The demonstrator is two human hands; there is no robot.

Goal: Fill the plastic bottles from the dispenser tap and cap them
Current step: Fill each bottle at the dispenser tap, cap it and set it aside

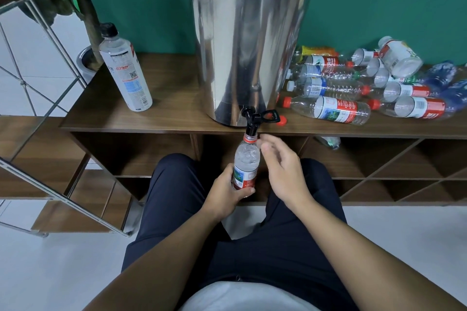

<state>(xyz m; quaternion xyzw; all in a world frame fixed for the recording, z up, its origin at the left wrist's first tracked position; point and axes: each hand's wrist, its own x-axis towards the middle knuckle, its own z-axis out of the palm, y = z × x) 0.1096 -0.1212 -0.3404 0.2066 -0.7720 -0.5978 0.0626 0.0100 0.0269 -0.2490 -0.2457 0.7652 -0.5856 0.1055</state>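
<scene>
Bottle [246, 161] of ribbed clear plastic gripped under black tap [252, 124]

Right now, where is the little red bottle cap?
The small red plastic cap lies on the brown wooden shelf top, right of the black dispenser tap, before the shiny steel dispenser.

A stainless steel dispenser [252, 40] stands at upper centre on a wooden worktop [177, 113]. Its black tap [252, 121] projects over the worktop's front edge. The left hand [227, 194] grips the lower part of an uncapped plastic bottle [246, 161], held upright with its mouth directly under the tap spout. The right hand [283, 169] hovers just right of the bottle, fingers loosely curled, holding nothing. A loose red cap [281, 121] lies on the worktop right of the tap. A pile of bottles [366, 83] lies on its side at right. A capped bottle [123, 68] stands at left.
</scene>
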